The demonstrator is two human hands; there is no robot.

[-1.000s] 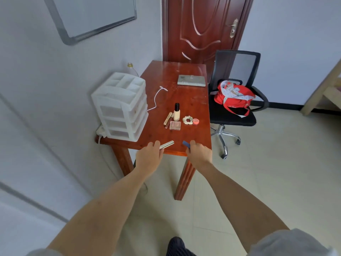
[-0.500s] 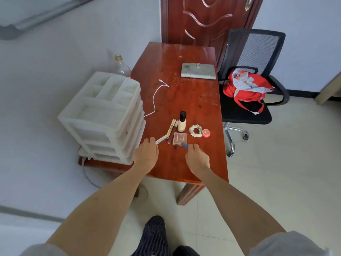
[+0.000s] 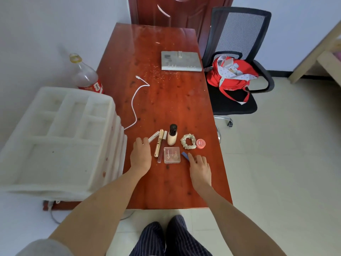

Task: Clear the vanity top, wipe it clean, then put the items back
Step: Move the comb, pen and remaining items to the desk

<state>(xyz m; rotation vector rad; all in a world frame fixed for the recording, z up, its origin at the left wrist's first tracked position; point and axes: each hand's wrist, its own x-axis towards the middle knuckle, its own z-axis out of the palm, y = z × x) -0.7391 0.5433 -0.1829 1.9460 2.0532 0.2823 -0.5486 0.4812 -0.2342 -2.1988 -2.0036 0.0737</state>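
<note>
Left hand (image 3: 140, 156) closed around the near end of a slim silver tube (image 3: 154, 136), knuckles up, just left of the square compact (image 3: 172, 155). Right hand (image 3: 200, 168) pinching a small blue piece (image 3: 185, 156) at fingertips, just right of that compact; too small to tell whether a file or a clip. Both light, rigid, easily managed in a two-finger pinch; silver tube glossy, likely slippery, best gripped mid-barrel.

Left of the compact: a gold tube (image 3: 159, 144) and a thin clear-pink stick (image 3: 161, 154), lying lengthwise, touching or nearly so. Behind the compact: an upright foundation bottle (image 3: 172, 135), apparently glass with a black cap, probably the heaviest and most breakable; best taken round the body. Behind and right of the compact: a soft ruched cream scrunchie (image 3: 188, 141), then a small round pink jar (image 3: 200, 143) just beside it.

Compact itself flat, clear-lidded, hard plastic; best lifted by opposite edges.

All on a glossy red-brown vanity top (image 3: 166, 100), speckled with crumbs far behind the compact.
</note>
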